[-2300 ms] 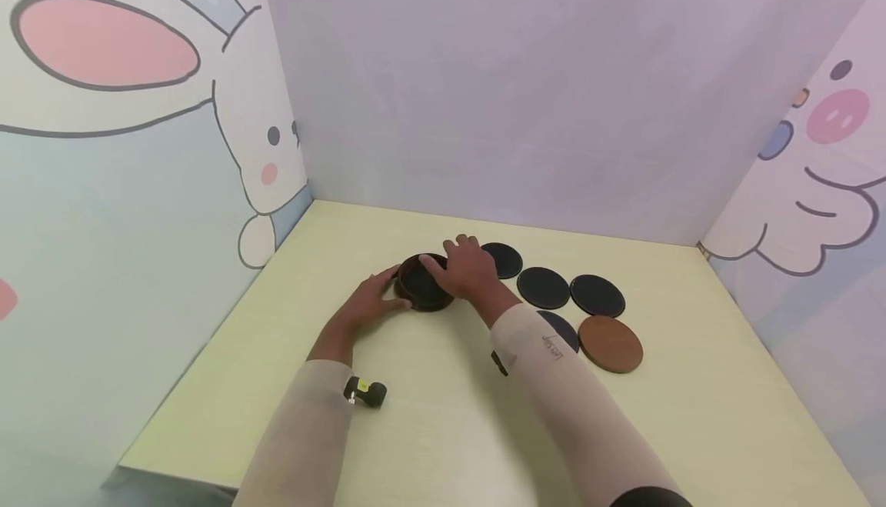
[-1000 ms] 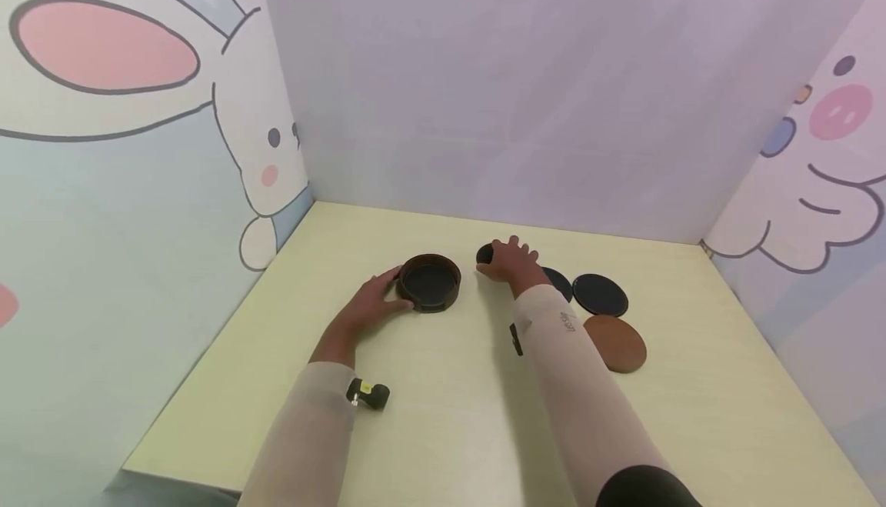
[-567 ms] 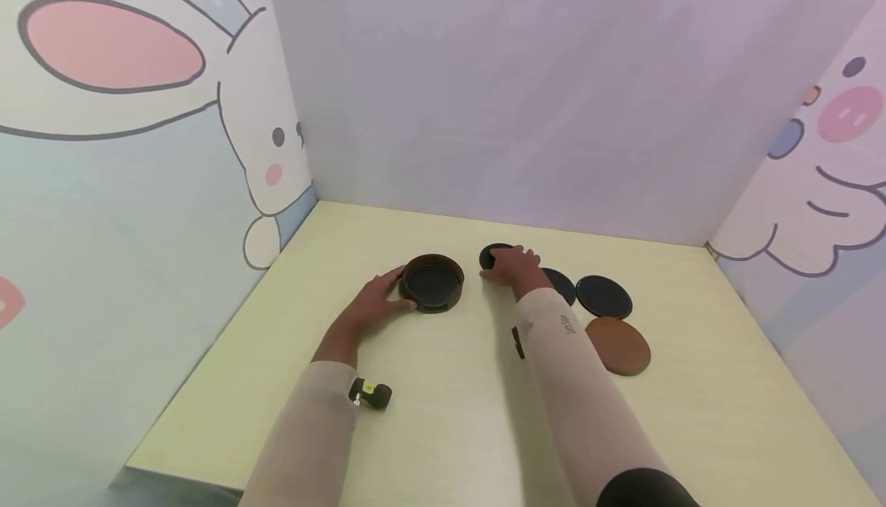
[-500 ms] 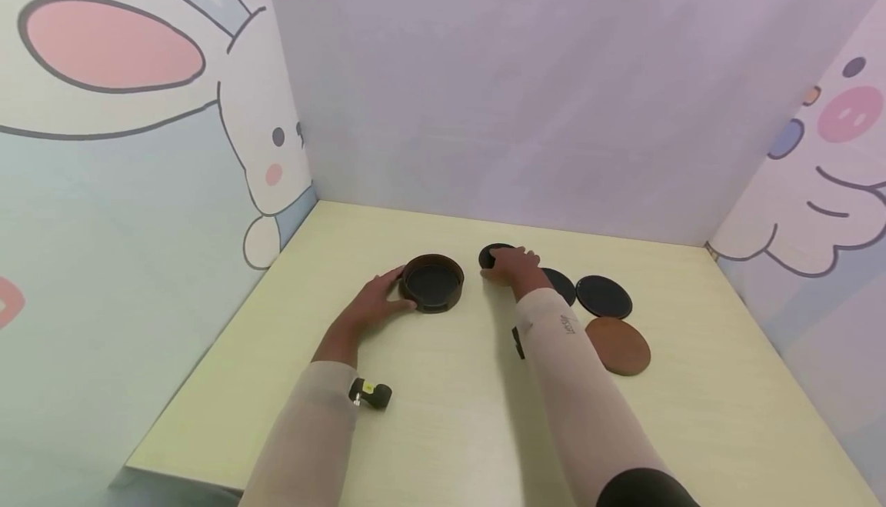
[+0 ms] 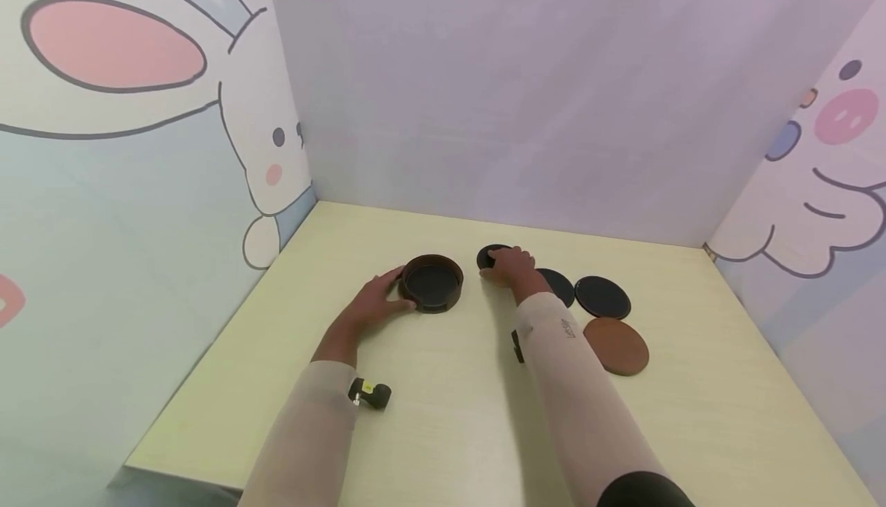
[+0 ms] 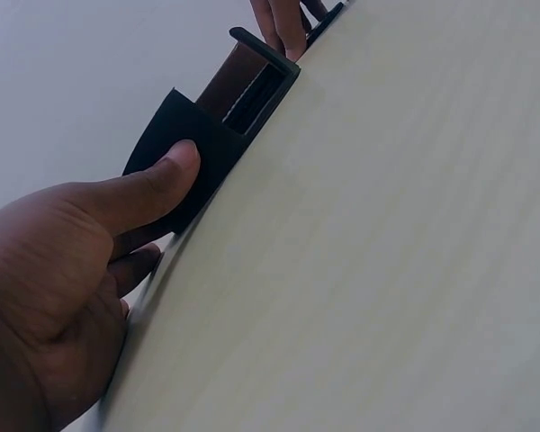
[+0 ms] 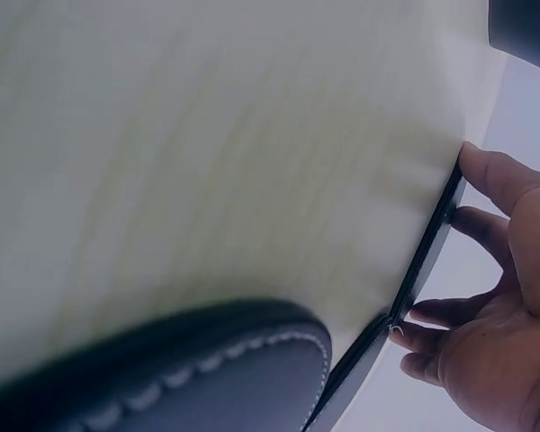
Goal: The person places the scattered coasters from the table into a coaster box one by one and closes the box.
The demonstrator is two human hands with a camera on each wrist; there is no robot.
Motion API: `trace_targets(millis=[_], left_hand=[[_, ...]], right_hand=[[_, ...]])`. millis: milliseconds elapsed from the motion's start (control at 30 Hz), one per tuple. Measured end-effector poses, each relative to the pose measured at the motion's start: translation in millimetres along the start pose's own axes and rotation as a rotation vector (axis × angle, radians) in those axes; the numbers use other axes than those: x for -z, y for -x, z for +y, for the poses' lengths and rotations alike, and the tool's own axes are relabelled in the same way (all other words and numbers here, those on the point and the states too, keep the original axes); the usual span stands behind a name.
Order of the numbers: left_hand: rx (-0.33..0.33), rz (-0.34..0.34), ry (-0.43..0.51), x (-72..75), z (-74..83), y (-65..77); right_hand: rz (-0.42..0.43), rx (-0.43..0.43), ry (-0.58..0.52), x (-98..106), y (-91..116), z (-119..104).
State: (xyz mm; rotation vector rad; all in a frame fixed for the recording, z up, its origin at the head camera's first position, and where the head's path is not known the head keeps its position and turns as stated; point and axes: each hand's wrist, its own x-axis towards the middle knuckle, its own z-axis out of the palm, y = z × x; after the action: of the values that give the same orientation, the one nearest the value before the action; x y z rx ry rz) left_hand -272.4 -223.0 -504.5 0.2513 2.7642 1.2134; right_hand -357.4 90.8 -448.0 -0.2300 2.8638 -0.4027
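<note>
In the head view a round dark coaster holder (image 5: 431, 288) with an open top stands on the table. My left hand (image 5: 372, 303) grips its left side, fingers behind and thumb in front. Up close in the left wrist view, my thumb presses the holder's black wall (image 6: 193, 153) beside a cut-out slot. To the right, my right hand (image 5: 511, 268) is at a flat round black coaster (image 5: 486, 255) on the table. In the right wrist view its thumb and fingers are curled at the edges of that coaster (image 7: 427, 247). The hand hides much of it.
More black coasters lie to the right, one half covered by my arm (image 5: 559, 285) and one in full view (image 5: 602, 297). Nearer is a brown round piece (image 5: 617, 346). A stitched black coaster (image 7: 225, 387) looms close in the right wrist view. Walls enclose the table (image 5: 443, 399).
My right hand has left the holder and moved right to the farthest black coaster, and its fingers have since lowered slightly there. The left hand has stayed on the holder.
</note>
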Motion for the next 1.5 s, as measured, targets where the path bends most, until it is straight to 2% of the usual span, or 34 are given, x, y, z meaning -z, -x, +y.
trace_targets(millis=[267, 667, 1000, 1500], left_hand=[[0.019, 0.002, 0.009, -2.2, 3.1, 2.1], [0.004, 0.001, -0.01, -1.1, 0.3, 1.7], [0.001, 0.004, 0.0, -1.0, 0.0, -0.6], [-0.015, 0.006, 0.007, -1.0, 0.2, -0.2]], right_hand=[[0.052, -0.039, -0.054, -1.7, 0.4, 0.2], [0.107, -0.022, -0.063, -4.5, 0.0, -1.5], [0.128, 0.017, 0.031, 0.5, 1.6, -4.2], [0.122, 0.015, 0.038, -2.4, 1.2, -0.9]])
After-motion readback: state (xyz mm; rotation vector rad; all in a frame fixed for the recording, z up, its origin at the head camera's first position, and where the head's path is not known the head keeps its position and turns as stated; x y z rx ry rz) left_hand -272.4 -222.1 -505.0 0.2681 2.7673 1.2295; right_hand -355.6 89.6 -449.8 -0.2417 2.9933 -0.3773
